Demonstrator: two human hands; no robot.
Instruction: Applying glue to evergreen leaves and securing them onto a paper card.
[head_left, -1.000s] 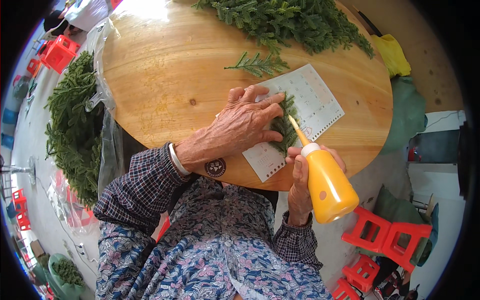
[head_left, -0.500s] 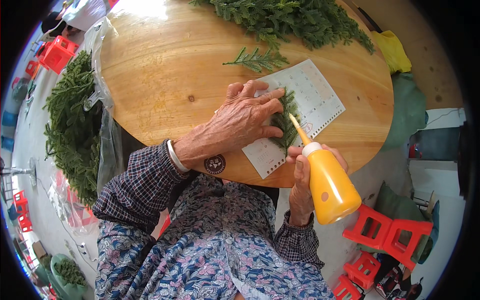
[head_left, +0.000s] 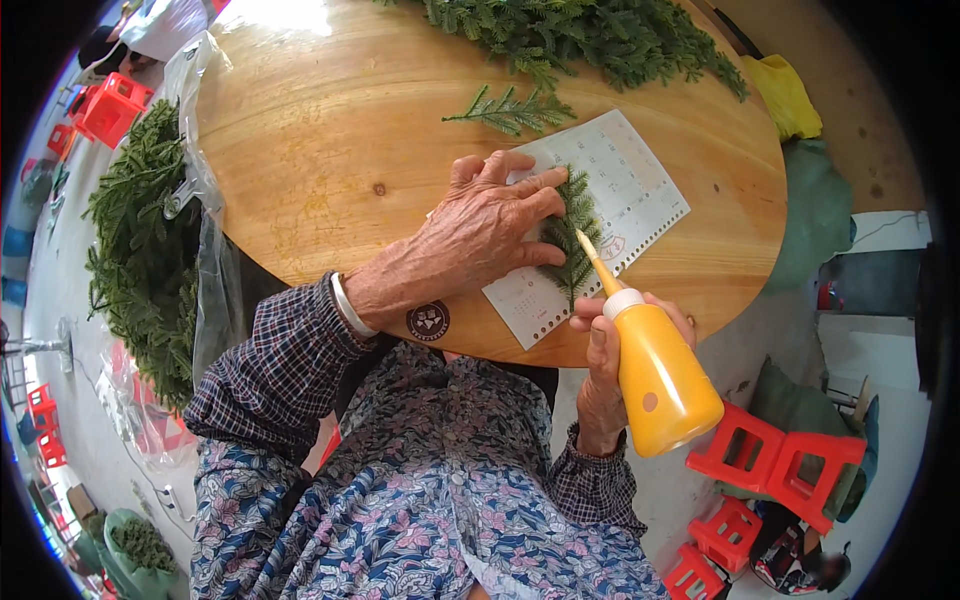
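A small green fir sprig [head_left: 572,238] lies on a white calendar sheet [head_left: 640,175] with a row of punched holes, on the wooden table. My left hand [head_left: 490,220] rests over the sheet with its fingers spread, the fingertips and thumb pressing along the sprig's left edge. In my right hand [head_left: 603,365] is a yellow squeeze bottle [head_left: 665,380] with a white collar and long nozzle. The nozzle's tip points at the sprig's right side; whether it touches cannot be made out. Just beyond the sheet lies a second loose sprig [head_left: 510,110].
A heap of fir branches [head_left: 590,40] covers the table's far edge. More greenery [head_left: 145,260] sits in clear plastic to the left. Red stools [head_left: 740,450] stand at the lower right, and a yellow bag [head_left: 785,95] is beside the table's far right.
The bottle's nozzle has shifted very slightly along the sprig, up and to the left. My left hand stays on the sprig; the view has shifted a little.
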